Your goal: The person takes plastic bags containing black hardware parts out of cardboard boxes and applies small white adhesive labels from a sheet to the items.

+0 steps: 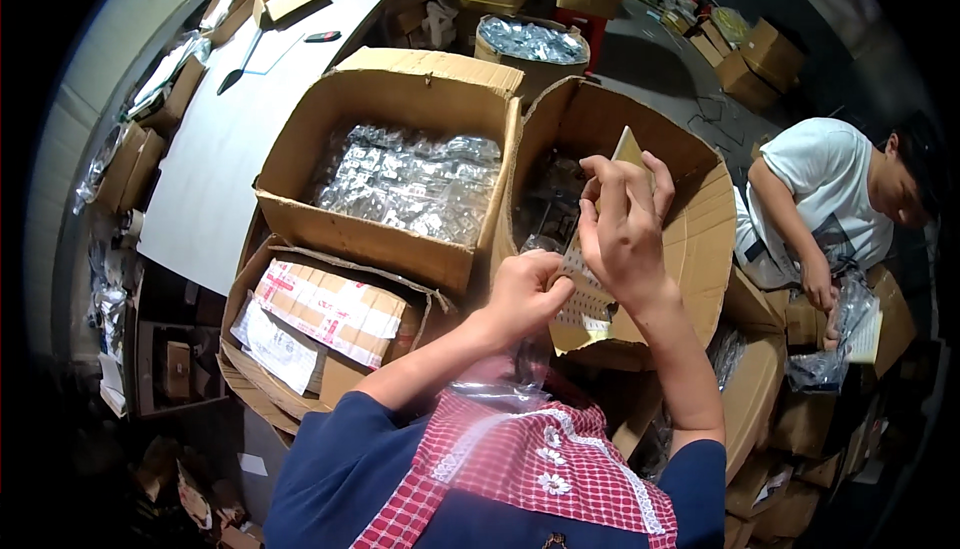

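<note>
Clock centred between the two hands, 12 at the top of view.

Left hand (524,292), 8 o'clock: closed, thumb and fingers apparently pinching the edge of the sheet (583,305). Right hand (627,234), 2 o'clock: fingers bent, loosely spread beside a stiff pale piece (628,147); grip cannot be told, nor whether this piece belongs to the sheet.

Sheet: at centre, over the near part of the right box (690,239), rows of small marks on it.

Progress (judged): under way, not finished. Left box (345,219), 10 o'clock, holds many filled bags (410,184). Right box shows bags deep inside, partly hidden by the hands; count not possible. Marks remain on the sheet. Clear bag (505,374), 7 o'clock, below left hand; contents unclear.

Also: tub of bags (535,41), between 11 and 12; co-worker (825,184), between 2 and 3.
</note>
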Demonstrator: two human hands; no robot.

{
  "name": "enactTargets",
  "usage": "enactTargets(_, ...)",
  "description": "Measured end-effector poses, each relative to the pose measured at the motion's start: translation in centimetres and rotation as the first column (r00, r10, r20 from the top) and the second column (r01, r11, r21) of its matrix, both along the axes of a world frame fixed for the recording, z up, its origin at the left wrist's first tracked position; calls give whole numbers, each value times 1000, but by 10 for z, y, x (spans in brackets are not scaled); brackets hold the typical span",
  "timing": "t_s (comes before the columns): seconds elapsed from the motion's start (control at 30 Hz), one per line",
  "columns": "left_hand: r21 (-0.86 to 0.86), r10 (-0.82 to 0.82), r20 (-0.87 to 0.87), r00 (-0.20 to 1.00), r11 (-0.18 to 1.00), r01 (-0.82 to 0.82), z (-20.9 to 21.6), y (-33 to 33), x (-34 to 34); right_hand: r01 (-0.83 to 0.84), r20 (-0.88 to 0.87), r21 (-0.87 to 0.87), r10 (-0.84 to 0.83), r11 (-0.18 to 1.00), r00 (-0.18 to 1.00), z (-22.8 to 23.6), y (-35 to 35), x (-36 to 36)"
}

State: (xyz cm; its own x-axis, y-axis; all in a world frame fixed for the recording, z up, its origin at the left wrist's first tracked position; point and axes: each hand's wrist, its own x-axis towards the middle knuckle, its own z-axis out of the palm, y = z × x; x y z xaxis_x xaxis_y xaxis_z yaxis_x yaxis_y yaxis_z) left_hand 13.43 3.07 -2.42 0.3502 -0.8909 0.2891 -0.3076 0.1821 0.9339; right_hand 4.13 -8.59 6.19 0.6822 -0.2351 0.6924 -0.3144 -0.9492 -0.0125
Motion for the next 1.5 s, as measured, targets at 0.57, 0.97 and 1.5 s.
enactTargets(0.57, -5, -60, -11, 998, 998, 60, -8, -1, 6, 93, -90, 580, -50, 809, 995, 24, -22, -8)
enactTargets(0.97, -154, -177, -215, 960, 977, 146, -21, 9, 14, -103, 184, 967, -355, 235, 916, -50, -30, -70)
enactTargets(1.5, -101, -191, -13, 981, 977, 189, -14, 5, 12, -9, -60, 231, 23, 973, 998, 22, 1, -11)
